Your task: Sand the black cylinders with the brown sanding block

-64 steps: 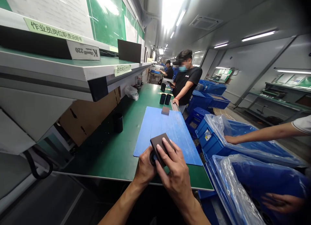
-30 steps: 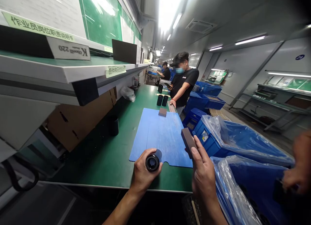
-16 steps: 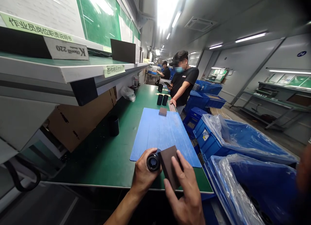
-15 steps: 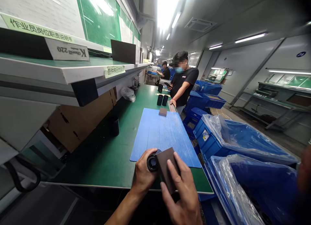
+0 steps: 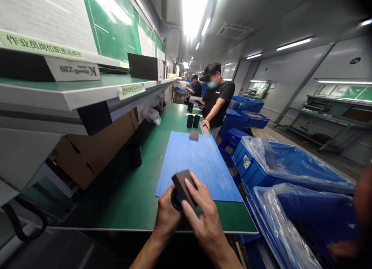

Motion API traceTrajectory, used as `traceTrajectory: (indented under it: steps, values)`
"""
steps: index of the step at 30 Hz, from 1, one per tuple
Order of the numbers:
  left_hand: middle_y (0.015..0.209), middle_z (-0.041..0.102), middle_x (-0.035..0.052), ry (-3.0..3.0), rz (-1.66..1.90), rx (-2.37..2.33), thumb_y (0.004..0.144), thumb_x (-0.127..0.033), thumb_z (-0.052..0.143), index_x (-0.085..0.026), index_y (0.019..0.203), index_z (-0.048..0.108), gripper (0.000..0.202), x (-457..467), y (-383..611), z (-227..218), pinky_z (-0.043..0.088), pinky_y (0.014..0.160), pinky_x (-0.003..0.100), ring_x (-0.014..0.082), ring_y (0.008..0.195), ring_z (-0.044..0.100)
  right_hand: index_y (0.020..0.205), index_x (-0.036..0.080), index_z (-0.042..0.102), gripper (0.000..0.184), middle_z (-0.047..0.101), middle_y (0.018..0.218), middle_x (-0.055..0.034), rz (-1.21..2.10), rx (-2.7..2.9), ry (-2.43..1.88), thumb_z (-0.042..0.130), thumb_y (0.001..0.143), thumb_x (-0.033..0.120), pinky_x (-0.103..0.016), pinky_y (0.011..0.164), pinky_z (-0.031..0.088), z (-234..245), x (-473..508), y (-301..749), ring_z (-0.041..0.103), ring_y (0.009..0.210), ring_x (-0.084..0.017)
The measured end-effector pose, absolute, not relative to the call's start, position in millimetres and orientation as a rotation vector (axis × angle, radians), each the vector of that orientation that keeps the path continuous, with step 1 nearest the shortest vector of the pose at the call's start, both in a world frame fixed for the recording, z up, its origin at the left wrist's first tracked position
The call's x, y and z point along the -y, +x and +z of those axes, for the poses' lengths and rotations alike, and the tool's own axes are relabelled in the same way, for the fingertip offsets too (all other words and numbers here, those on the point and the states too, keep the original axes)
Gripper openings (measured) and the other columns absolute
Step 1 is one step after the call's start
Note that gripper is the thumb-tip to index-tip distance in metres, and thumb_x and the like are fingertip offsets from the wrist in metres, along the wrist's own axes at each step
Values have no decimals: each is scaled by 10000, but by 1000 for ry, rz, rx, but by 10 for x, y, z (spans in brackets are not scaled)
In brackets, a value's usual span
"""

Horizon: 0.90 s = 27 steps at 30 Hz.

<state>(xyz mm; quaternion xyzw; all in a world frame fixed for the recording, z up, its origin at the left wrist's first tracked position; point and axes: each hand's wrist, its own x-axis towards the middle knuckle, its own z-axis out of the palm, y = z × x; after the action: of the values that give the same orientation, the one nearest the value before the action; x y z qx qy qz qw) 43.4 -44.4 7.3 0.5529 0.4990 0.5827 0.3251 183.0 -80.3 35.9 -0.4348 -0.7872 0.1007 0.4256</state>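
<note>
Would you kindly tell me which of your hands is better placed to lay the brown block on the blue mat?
Probably the right hand: its fingers are on the brown block, while the left hand is wrapped around the black cylinder.

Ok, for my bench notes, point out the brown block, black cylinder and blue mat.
Brown block (image 5: 182, 187), head view, broad face.
Black cylinder (image 5: 176, 201), head view, exposed end.
Blue mat (image 5: 200, 160), head view, bare middle.

The dark block (image 5: 182, 188) hides most of the black cylinder (image 5: 176, 201); a co-worker's blurred hand (image 5: 363, 199) runs off the right edge.
</note>
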Motion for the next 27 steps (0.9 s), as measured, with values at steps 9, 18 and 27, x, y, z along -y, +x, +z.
traceTrajectory:
  steps: [9, 18, 27]
  values:
    - [1058, 768, 62, 1561, 1484, -1301, 700, -225, 798, -185, 1128, 679, 446, 426, 356, 85, 607, 877, 340, 241, 959, 739, 1375, 265, 612, 484, 528, 1493, -67, 923, 1533, -1039, 635, 915, 415, -504, 1221, 282, 656, 238, 1818, 447, 1418, -277]
    - [1251, 708, 69, 1599, 1503, -1348, 759, -207, 772, -234, 1195, 616, 465, 472, 349, 14, 521, 1068, 405, 236, 1170, 674, 1321, 226, 642, 521, 695, 1278, -92, 1337, 600, -842, 584, 919, 554, -481, 949, 559, 599, 457, 2258, 649, 1188, -324]
    - [1214, 726, 68, 1593, 1454, -1345, 754, -267, 783, -219, 1248, 644, 515, 499, 332, 41, 560, 1005, 362, 241, 1107, 702, 1416, 318, 564, 493, 477, 1528, -59, 499, 1574, -1234, 627, 928, 337, -517, 1167, 350, 409, 783, 2076, 454, 1394, -304]
